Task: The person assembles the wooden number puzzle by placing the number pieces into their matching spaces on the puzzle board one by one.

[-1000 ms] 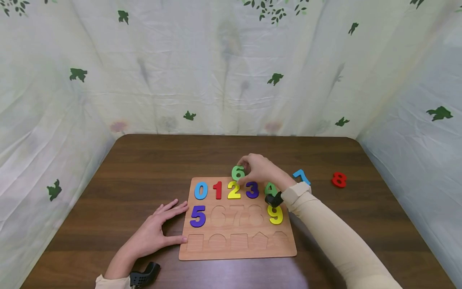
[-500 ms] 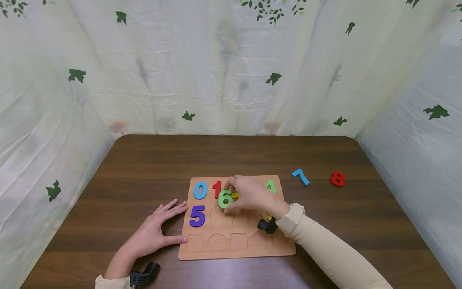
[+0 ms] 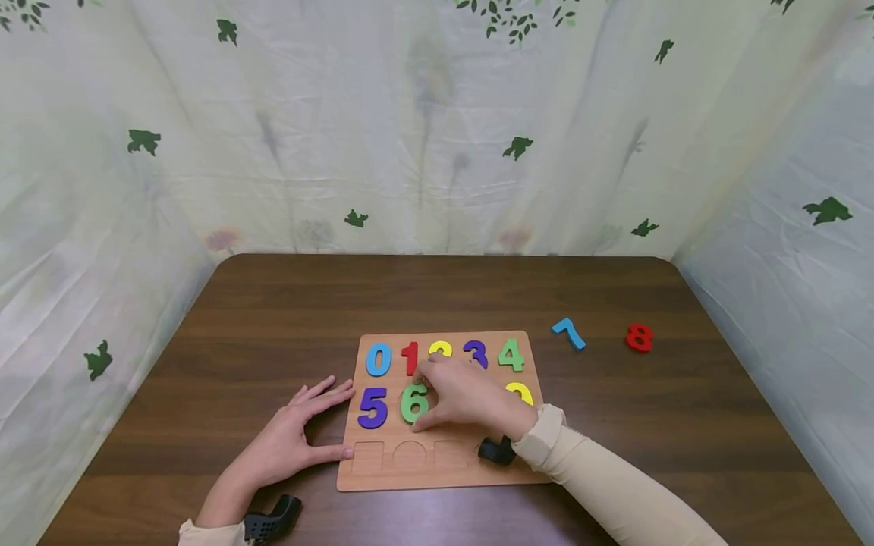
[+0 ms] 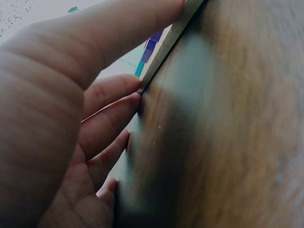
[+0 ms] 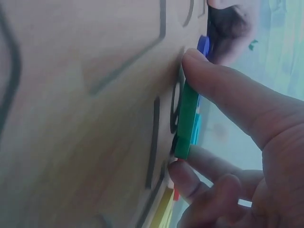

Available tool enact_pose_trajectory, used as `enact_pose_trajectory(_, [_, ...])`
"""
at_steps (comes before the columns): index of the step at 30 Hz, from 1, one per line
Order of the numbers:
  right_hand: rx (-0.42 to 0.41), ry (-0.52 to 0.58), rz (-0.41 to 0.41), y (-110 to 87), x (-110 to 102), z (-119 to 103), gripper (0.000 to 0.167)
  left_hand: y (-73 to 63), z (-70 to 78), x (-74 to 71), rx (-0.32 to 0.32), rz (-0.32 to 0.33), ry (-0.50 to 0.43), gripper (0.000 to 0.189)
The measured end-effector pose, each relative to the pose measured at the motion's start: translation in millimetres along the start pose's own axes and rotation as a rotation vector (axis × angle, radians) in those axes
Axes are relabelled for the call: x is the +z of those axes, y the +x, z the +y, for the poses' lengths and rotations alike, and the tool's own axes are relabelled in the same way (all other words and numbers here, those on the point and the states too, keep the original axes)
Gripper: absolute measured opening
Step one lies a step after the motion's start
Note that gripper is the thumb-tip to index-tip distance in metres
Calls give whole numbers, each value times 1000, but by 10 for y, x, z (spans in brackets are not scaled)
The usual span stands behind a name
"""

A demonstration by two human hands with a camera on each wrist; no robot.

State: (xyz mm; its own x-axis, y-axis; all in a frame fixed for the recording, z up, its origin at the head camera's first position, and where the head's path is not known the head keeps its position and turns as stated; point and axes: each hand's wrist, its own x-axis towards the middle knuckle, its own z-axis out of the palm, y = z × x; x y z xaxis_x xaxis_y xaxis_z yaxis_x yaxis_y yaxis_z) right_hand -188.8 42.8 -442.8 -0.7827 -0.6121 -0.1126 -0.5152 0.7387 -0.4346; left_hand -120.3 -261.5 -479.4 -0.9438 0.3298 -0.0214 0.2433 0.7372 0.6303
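A wooden number puzzle board lies on the table, its top row filled with 0 to 4. My right hand pinches a green number 6 between thumb and fingers, close over the second row. In the right wrist view the green 6 stands edge-on at its outlined recess. Left of it sits the purple 5; the yellow 9 is partly hidden behind my right hand. With fingers spread, my left hand touches the board's left edge; its thumb rests on that edge in the left wrist view.
On the table right of the board lie a blue 7 and a red 8. The board's bottom row shows bare shape recesses. A white cloth with green leaf prints hangs behind and beside the table.
My right hand has carried the green 6 from the board's far edge, over the 2, down and left to the second row beside the 5. My left hand has stayed in place.
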Motion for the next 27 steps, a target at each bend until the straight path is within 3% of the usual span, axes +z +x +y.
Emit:
enact_pose_trajectory(11, [-1,-37,12,-5,41,-81,68,0,-2,1,5,5,5,89])
enact_pose_trajectory(27, [19,-5,-2,-19,48,-106,64,-1,-5,1,2,0,5,89])
